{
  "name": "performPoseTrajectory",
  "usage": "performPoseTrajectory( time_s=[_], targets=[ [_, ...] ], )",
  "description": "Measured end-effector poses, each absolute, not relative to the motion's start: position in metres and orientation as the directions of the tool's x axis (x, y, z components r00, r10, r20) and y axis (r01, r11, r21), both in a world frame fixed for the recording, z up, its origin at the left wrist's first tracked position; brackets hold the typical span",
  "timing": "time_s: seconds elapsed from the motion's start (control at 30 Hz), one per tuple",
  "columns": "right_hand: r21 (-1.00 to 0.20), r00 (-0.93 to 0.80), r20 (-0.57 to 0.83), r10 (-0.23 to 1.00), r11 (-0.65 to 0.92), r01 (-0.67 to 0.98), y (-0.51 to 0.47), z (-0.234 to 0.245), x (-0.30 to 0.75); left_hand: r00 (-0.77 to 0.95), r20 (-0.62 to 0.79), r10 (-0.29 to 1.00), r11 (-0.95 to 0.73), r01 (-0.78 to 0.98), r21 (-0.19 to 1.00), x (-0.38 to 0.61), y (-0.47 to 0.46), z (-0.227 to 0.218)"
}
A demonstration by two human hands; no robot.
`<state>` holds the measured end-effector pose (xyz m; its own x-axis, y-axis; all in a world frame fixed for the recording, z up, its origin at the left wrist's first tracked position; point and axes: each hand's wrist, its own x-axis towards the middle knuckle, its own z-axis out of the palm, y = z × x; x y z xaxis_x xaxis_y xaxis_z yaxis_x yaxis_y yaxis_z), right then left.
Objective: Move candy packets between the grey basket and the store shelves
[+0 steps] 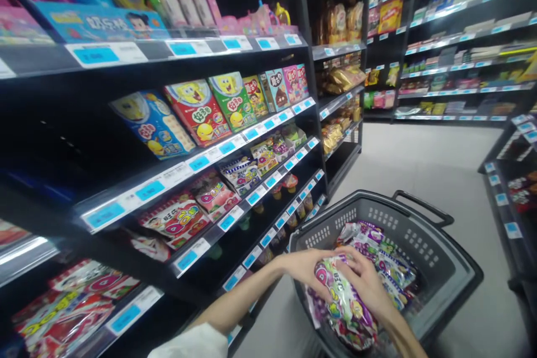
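Observation:
Both hands hold a stack of purple candy bags over a grey shopping basket. My left hand grips the stack from its left side, fingers wrapped round it. My right hand lies on top and to the right, fingers curled over the bags. More of the same purple bags lie inside the basket, just behind my hands.
Black store shelves filled with colourful snack packs run along the left, close to my left arm. Red candy bags sit on a lower shelf. Further shelves stand at the back and right. Grey floor stretches down the aisle.

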<state>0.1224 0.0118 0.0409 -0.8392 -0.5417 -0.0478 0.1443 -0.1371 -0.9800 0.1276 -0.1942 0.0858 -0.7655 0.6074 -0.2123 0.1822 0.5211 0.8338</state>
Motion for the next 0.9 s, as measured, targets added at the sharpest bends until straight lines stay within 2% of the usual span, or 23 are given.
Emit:
performPoseTrajectory(
  time_s=[0.07, 0.13, 0.17, 0.23, 0.3, 0.37, 0.43, 0.5, 0.57, 0.7, 0.77, 0.9],
  targets=[
    [-0.973, -0.859, -0.066, -0.508, -0.16, 0.169, 0.012, 0.032, 0.11, -0.748, -0.256, 0.612, 0.56, 0.183, 0.808, 0.121, -0.2, 0.09],
    [-0.98, -0.864, -0.087, -0.496, -0.114, 0.165, 0.015, 0.017, 0.096, -0.724, -0.297, 0.623, 0.613, 0.216, 0.76, 0.113, -0.212, 0.103],
    [-0.993, -0.865, -0.085, -0.495, -0.032, 0.116, 0.018, 0.008, 0.089, -0.72, -0.306, 0.622, 0.622, 0.218, 0.752, 0.108, -0.22, 0.112],
    [-0.964, -0.861, -0.073, -0.503, 0.258, -0.069, 0.025, -0.013, 0.08, -0.781, -0.269, 0.564, 0.602, 0.166, 0.781, 0.09, -0.238, 0.133],
    [-0.783, -0.83, -0.093, -0.55, 0.555, -0.281, 0.035, -0.032, 0.077, -0.917, -0.142, 0.374, 0.565, 0.103, 0.819, 0.063, -0.258, 0.154],
    [-0.609, -0.754, -0.191, -0.628, 0.678, -0.411, 0.044, -0.047, 0.077, -0.995, 0.074, 0.065, 0.58, 0.098, 0.809, 0.026, -0.276, 0.174],
    [-0.528, -0.671, -0.313, -0.673, 0.71, -0.466, 0.051, -0.058, 0.079, -0.918, 0.334, -0.212, 0.663, 0.116, 0.74, -0.016, -0.292, 0.193],
    [-0.485, -0.612, -0.42, -0.671, 0.735, -0.474, 0.054, -0.064, 0.078, -0.769, 0.535, -0.351, 0.761, 0.099, 0.641, -0.056, -0.304, 0.211],
    [-0.465, -0.579, -0.481, -0.658, 0.752, -0.468, 0.055, -0.065, 0.077, -0.703, 0.624, -0.342, 0.83, 0.086, 0.551, -0.089, -0.311, 0.225],
    [-0.534, -0.553, -0.46, -0.694, 0.714, -0.452, 0.053, -0.061, 0.074, -0.74, 0.621, -0.258, 0.878, 0.089, 0.471, -0.132, -0.319, 0.23],
    [-0.548, -0.549, -0.468, -0.693, 0.714, -0.435, 0.053, -0.057, 0.073, -0.725, 0.623, -0.294, 0.879, 0.052, 0.474, -0.145, -0.324, 0.222],
    [-0.5, -0.525, -0.564, -0.637, 0.77, -0.397, 0.057, -0.054, 0.071, -0.645, 0.62, -0.447, 0.845, -0.079, 0.528, -0.159, -0.335, 0.197]
  ],
)
